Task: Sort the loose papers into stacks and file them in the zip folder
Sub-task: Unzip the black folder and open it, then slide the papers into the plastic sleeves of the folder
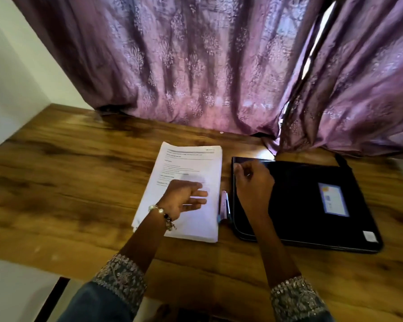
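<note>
At frame centre, matt white printed papers [184, 182] lie on a wood-grain table [68, 182] with a slight sheen. Right, the black zip folder [312, 205] looks smooth. Patterned purple cloth curtain [196, 66] above.

- A stack of papers [184, 182] lies on the table [68, 182], left of the zip folder [312, 205].
- A pen [225, 206] lies between them.
- The left hand [184, 197] is over the papers; the right hand [251, 182] is on the folder's far left corner.
- A curtain [196, 66] hangs behind.
</note>
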